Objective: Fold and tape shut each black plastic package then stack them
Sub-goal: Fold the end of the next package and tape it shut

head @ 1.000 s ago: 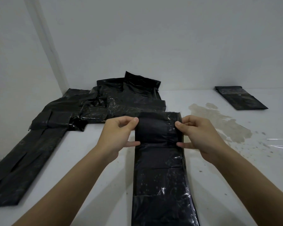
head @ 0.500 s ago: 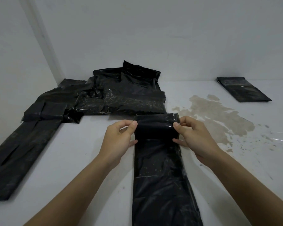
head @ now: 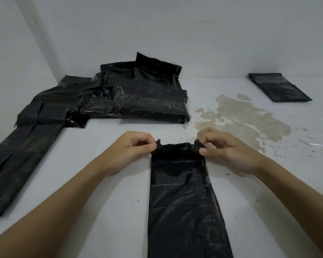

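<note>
A long black plastic package (head: 183,198) lies lengthwise on the white table, running from the bottom edge up to my hands. My left hand (head: 131,151) pinches its far left corner between thumb and fingers. My right hand (head: 224,149) pinches the far right corner the same way. The far end is folded over into a short dark flap between my hands. A heap of other black packages (head: 138,97) lies behind, against the back wall. One folded black package (head: 278,87) lies alone at the far right.
More black packages (head: 17,161) stretch along the left wall toward me. A brownish stain (head: 244,118) spreads over the white table (head: 101,192) right of centre. A strip of clear tape (head: 321,140) glints at the right edge. White walls close the back and left.
The fold at the package's far end has become shorter and my hands now pinch its very corners. The view has tilted, so the heap and the lone package sit higher and farther.
</note>
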`<state>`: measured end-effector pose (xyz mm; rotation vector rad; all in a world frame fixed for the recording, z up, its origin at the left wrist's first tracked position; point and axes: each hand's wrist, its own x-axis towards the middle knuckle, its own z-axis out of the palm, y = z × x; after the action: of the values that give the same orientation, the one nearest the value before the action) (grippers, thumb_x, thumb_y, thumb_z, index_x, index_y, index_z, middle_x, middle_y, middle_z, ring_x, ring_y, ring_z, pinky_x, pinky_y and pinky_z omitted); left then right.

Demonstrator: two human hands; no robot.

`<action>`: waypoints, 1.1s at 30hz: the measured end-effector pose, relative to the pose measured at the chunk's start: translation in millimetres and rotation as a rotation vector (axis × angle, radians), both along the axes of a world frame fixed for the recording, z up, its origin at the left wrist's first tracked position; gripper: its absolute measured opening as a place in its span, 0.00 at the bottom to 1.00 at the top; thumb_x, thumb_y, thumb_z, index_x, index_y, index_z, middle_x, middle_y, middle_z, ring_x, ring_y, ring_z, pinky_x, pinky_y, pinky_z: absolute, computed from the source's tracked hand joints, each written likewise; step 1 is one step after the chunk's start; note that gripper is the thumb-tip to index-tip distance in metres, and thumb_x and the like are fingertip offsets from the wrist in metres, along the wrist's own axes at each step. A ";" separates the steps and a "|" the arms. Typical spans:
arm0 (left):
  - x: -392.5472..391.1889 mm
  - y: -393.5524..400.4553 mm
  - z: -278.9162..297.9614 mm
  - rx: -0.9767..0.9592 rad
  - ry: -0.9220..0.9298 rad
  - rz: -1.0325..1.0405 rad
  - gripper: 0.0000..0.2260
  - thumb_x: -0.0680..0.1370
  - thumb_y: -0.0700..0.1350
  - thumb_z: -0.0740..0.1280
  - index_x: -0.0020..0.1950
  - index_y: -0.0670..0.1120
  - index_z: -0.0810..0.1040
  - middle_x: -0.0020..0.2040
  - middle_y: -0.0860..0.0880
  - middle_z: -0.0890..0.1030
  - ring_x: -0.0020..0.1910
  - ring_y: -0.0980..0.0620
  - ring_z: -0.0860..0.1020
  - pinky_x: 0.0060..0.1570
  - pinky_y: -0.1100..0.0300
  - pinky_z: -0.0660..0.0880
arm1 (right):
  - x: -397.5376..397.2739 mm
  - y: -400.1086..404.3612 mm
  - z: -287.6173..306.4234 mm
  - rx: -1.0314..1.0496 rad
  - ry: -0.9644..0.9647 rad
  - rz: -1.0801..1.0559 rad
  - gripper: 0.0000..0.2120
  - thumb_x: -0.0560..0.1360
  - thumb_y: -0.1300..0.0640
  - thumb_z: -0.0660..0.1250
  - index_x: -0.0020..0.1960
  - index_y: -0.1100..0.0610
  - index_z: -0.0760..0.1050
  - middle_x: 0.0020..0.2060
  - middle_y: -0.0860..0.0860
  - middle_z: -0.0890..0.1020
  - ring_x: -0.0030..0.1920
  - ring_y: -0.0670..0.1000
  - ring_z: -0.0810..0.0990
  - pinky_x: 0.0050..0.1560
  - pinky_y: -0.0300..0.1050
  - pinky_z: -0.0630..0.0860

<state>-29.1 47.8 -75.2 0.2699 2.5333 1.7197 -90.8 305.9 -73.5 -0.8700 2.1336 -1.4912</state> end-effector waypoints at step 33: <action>24.7 -3.8 -15.8 -0.889 0.833 -0.260 0.13 0.78 0.43 0.58 0.49 0.41 0.81 0.49 0.47 0.84 0.50 0.49 0.82 0.64 0.39 0.67 | 35.9 17.6 -19.2 0.323 1.454 0.197 0.09 0.74 0.65 0.63 0.41 0.63 0.81 0.40 0.55 0.83 0.47 0.55 0.84 0.33 0.47 0.80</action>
<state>-4.4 44.0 -91.0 1.3472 3.2443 0.2619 -55.0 323.5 -92.7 -2.3599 2.8164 -0.2076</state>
